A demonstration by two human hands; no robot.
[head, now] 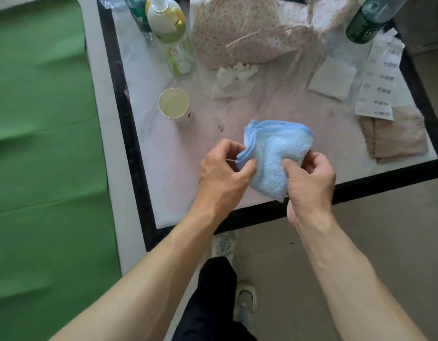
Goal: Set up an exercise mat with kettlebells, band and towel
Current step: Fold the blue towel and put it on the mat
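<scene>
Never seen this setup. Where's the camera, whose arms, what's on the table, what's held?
No machine: a person works with bare hands. The single picture comes from a head-worn camera looking down, so both arms enter from below. The left hand pinches the edge of a small blue towel; the right hand grips its other side, over the table. On the table: a paper cup, a clear bottle, floral fabric, a beige cloth. A green mat lies on the floor to the left.

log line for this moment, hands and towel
left hand: pinches edge of light blue terry towel | right hand: grips its other side | towel: bunched, over white table | green foam mat: left of table
</scene>
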